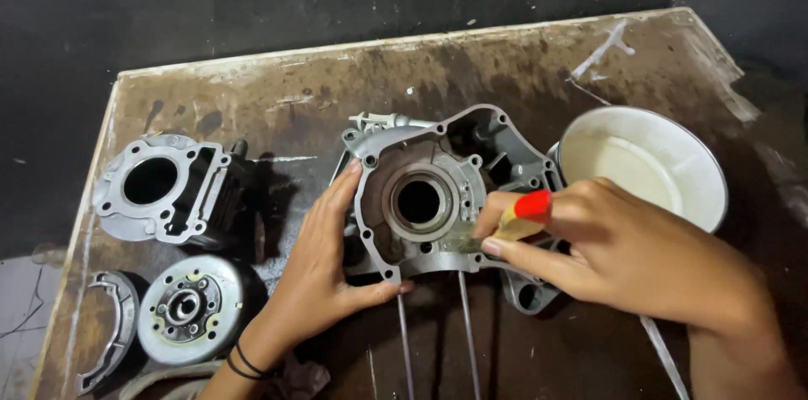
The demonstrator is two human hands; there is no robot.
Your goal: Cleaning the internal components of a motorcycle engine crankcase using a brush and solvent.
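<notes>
A grey metal engine crankcase half with a round bore lies in the middle of a stained wooden board. My left hand grips its left edge, thumb under the lower rim. My right hand pinches a small brush with a red-tipped wooden handle; its bristles touch the case's lower right face beside the bore.
A white metal bowl of pale liquid stands right of the case. A finned cylinder block, a round flywheel-like disc and a curved brake shoe sit at the left. Two thin rods run toward the front edge.
</notes>
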